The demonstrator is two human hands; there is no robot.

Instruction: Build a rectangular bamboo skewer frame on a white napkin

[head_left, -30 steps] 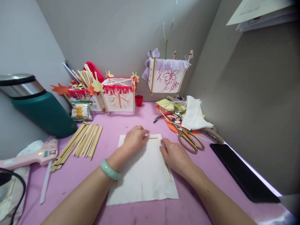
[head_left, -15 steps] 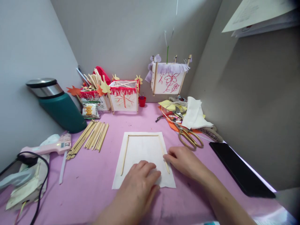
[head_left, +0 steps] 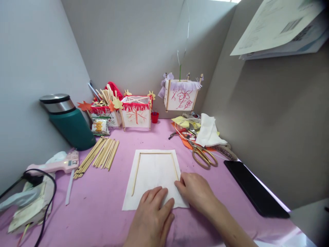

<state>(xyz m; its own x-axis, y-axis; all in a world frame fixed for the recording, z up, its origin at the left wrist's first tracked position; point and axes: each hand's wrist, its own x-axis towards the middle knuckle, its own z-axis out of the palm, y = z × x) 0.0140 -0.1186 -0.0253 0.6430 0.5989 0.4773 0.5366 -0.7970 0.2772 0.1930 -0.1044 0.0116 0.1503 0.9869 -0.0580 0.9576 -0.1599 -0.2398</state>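
A white paper sheet (head_left: 154, 171) lies on the pink table (head_left: 102, 219). Three thin wooden sticks (head_left: 155, 153) form a frame on it, open toward me. My left hand (head_left: 151, 219) rests flat on the sheet's near edge, fingers stretched out and together. My right hand (head_left: 196, 193) sits at the sheet's near right corner, fingers curled over the near end of the right stick (head_left: 174, 166). What the fingers hold is hidden.
A bundle of wooden sticks (head_left: 99, 157) lies left of the sheet. A pink glue gun (head_left: 55, 165) and a green flask (head_left: 69, 121) stand further left. Gold scissors (head_left: 203, 155), paper scraps and a black phone (head_left: 254, 187) are on the right. Paper lanterns (head_left: 136, 111) line the back wall.
My left hand drew back from the sheet's far edge to its near edge. My right hand slid down the right stick to its near end. The head rose and pulled back.
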